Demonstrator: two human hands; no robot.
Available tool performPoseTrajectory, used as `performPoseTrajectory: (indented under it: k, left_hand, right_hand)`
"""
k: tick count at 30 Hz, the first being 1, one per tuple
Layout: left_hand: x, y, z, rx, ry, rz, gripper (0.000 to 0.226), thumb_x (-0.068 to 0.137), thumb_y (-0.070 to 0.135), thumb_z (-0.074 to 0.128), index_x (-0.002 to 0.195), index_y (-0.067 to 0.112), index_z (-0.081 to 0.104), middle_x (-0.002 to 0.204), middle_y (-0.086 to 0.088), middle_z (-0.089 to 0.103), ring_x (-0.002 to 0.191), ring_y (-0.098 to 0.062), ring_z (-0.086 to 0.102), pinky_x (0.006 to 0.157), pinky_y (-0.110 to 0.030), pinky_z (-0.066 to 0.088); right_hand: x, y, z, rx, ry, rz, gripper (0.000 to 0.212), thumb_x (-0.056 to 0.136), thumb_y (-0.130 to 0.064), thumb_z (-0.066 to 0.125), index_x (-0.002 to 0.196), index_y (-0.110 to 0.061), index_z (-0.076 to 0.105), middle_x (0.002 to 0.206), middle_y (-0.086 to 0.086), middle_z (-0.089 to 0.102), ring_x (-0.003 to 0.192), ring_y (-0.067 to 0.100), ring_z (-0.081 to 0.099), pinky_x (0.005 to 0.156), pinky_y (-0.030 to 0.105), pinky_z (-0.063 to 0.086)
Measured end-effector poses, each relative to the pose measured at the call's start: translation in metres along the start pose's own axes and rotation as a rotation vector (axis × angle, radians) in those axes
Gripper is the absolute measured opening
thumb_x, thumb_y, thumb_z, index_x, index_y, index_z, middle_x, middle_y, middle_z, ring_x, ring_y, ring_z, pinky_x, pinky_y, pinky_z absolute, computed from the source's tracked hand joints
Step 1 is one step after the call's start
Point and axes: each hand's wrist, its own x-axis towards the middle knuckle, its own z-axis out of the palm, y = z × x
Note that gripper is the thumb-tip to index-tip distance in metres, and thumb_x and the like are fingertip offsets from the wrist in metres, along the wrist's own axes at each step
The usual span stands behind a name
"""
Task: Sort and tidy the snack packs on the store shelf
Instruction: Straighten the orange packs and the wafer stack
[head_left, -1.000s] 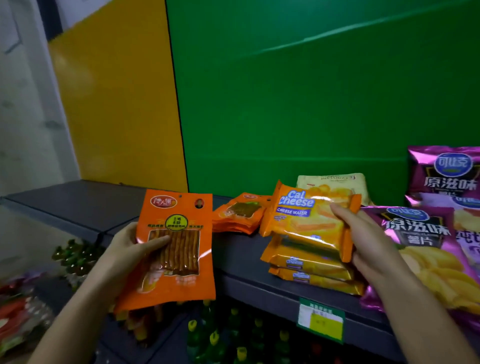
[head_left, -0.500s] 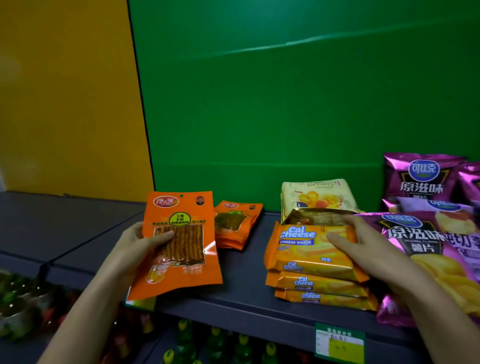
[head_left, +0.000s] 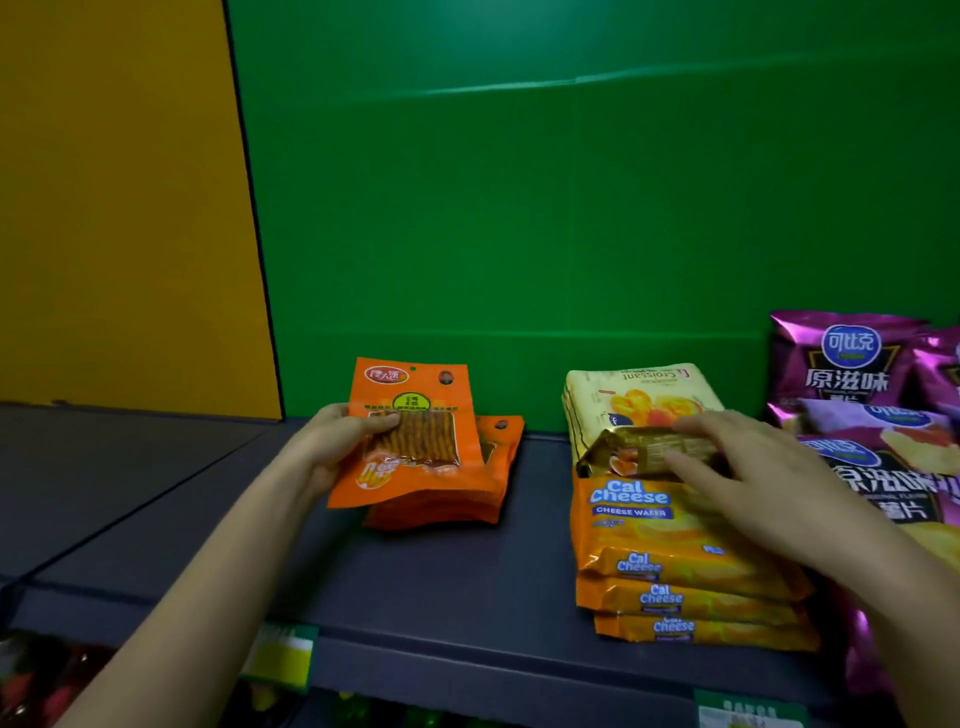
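On the dark shelf (head_left: 467, 587), near right, lies a stack of Cal Cheese wafer packs (head_left: 675, 566), and the right hand (head_left: 753, 478) reaches over it, its grip loosely spread on a gold wrapped pack (head_left: 644, 452) just behind. Farther left, the left hand (head_left: 332, 447) has its grip closed on an orange snack pack (head_left: 415, 431) above a matching orange pile (head_left: 467, 499). A croissant pack (head_left: 639, 395) and purple chip bags (head_left: 852, 364) stand at the far right.

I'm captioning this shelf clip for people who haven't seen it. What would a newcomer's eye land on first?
Probably the bright green back panel filling the frame above the dark shelf. Next, the left hand holding an orange snack pack over a matching pile at centre-left. Then the right hand on a gold pack behind the Cal Cheese stack, with purple chip bags at far right.
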Motion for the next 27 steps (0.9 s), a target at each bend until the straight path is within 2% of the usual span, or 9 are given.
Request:
performPoseTrajectory:
  k: [3, 6, 8, 12, 14, 16, 19, 24, 27]
  left_hand:
    - [0.020, 0.002, 0.003, 0.021, -0.075, -0.042, 0.007, 0.089, 0.009, 0.058, 0.081, 0.007, 0.058, 0.049, -0.004, 0.069, 0.038, -0.014, 0.065, 0.038, -0.023, 0.053]
    - [0.038, -0.003, 0.006, 0.044, -0.123, -0.048, 0.007, 0.088, 0.004, 0.056, 0.082, 0.004, 0.060, 0.048, -0.005, 0.069, 0.039, -0.014, 0.065, 0.039, -0.023, 0.054]
    - [0.047, -0.010, 0.009, 0.114, -0.146, -0.038, 0.003, 0.087, 0.002, 0.057, 0.087, 0.003, 0.061, 0.058, -0.007, 0.071, 0.048, -0.017, 0.067, 0.047, -0.025, 0.056]
    - [0.055, -0.020, 0.018, 0.182, -0.143, 0.009, 0.009, 0.085, 0.005, 0.062, 0.082, 0.010, 0.055, 0.081, -0.010, 0.066, 0.064, -0.020, 0.064, 0.068, -0.035, 0.055]
    - [0.058, -0.022, 0.019, 0.187, -0.104, 0.061, 0.017, 0.082, 0.007, 0.067, 0.094, 0.009, 0.055, 0.093, -0.012, 0.067, 0.076, -0.025, 0.066, 0.081, -0.042, 0.056]
    - [0.061, -0.023, 0.020, 0.251, -0.066, 0.106, 0.038, 0.078, 0.013, 0.072, 0.111, 0.009, 0.055, 0.107, -0.014, 0.067, 0.092, -0.030, 0.067, 0.090, -0.045, 0.053]
    - [0.062, -0.025, 0.025, 0.501, -0.036, 0.151, 0.056, 0.080, 0.024, 0.071, 0.128, 0.005, 0.048, 0.122, -0.015, 0.061, 0.109, -0.031, 0.060, 0.096, -0.040, 0.049]
    - [0.058, -0.018, 0.026, 0.998, 0.070, 0.295, 0.066, 0.083, 0.043, 0.062, 0.133, 0.006, 0.041, 0.136, -0.019, 0.045, 0.127, -0.033, 0.039, 0.103, -0.041, 0.036]
    - [0.048, -0.007, 0.026, 0.932, 0.090, 0.460, 0.063, 0.084, 0.040, 0.063, 0.133, 0.005, 0.043, 0.137, -0.018, 0.045, 0.129, -0.032, 0.037, 0.105, -0.041, 0.033]
  right_hand:
    - [0.008, -0.018, 0.005, 0.025, -0.018, 0.025, 0.037, 0.091, -0.038, 0.047, 0.124, -0.022, 0.052, 0.130, 0.000, 0.056, 0.119, 0.019, 0.049, 0.091, 0.027, 0.035]
    - [0.016, -0.028, 0.012, 0.008, -0.030, 0.067, 0.033, 0.091, -0.035, 0.048, 0.120, -0.020, 0.055, 0.125, 0.002, 0.059, 0.115, 0.021, 0.052, 0.086, 0.027, 0.036]
    - [0.018, -0.034, 0.017, -0.008, -0.025, 0.092, 0.033, 0.091, -0.035, 0.048, 0.119, -0.019, 0.056, 0.123, 0.003, 0.060, 0.113, 0.021, 0.052, 0.083, 0.027, 0.036]
    - [0.024, -0.047, 0.024, -0.026, -0.003, 0.118, 0.031, 0.092, -0.033, 0.046, 0.116, -0.018, 0.058, 0.121, 0.003, 0.061, 0.112, 0.021, 0.052, 0.083, 0.028, 0.036]
    - [0.027, -0.053, 0.028, -0.035, 0.000, 0.132, 0.030, 0.092, -0.033, 0.047, 0.114, -0.017, 0.059, 0.119, 0.005, 0.063, 0.111, 0.023, 0.053, 0.084, 0.029, 0.038]
    - [0.029, -0.057, 0.031, -0.044, -0.008, 0.158, 0.029, 0.091, -0.032, 0.048, 0.113, -0.018, 0.060, 0.118, 0.006, 0.064, 0.111, 0.025, 0.054, 0.088, 0.032, 0.041]
    - [0.029, -0.058, 0.035, -0.044, -0.027, 0.191, 0.028, 0.090, -0.032, 0.048, 0.112, -0.019, 0.060, 0.118, 0.005, 0.064, 0.110, 0.025, 0.055, 0.092, 0.037, 0.045]
    - [0.024, -0.053, 0.040, -0.017, -0.013, 0.218, 0.028, 0.089, -0.034, 0.050, 0.112, -0.021, 0.061, 0.118, 0.004, 0.063, 0.110, 0.024, 0.055, 0.090, 0.036, 0.044]
    - [0.018, -0.044, 0.036, 0.013, 0.009, 0.217, 0.026, 0.090, -0.032, 0.050, 0.110, -0.021, 0.062, 0.118, 0.002, 0.064, 0.110, 0.022, 0.055, 0.089, 0.033, 0.042]
